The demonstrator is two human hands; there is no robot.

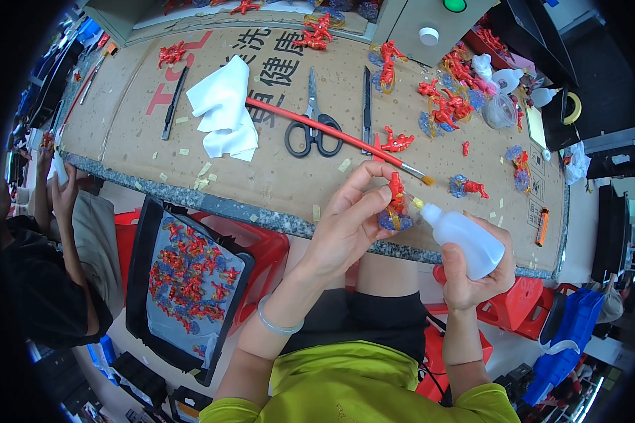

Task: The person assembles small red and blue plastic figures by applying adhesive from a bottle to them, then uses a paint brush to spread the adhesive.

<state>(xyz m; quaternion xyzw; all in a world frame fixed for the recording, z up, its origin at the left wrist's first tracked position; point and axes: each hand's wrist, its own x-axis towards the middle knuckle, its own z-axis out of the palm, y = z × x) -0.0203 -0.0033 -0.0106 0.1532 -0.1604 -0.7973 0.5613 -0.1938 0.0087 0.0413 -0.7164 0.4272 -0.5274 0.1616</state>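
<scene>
Between the thumb and fingers of my left hand (353, 215) is a small red figurine (396, 190) with a clear blue-purple base, held upright over the table's front edge. My right hand (476, 278) grips a white squeeze bottle (469, 241). Its yellowish tip points left at the figurine, very close to it; whether they touch I cannot tell. Just beyond my hands lies a long red-handled paintbrush (331, 132), bristles toward the right. Another red figurine piece (396, 140) rests beside the brush.
Black-handled scissors (313, 127), a white cloth (226, 109) and two black utility knives (174, 103) lie on the cardboard-covered table. More figurines (448, 109) cluster at the right. An orange utility knife (542, 227) is near the right edge. A black tray (243, 271) of figurines stands lower left; a co-worker (56, 261) sits beyond.
</scene>
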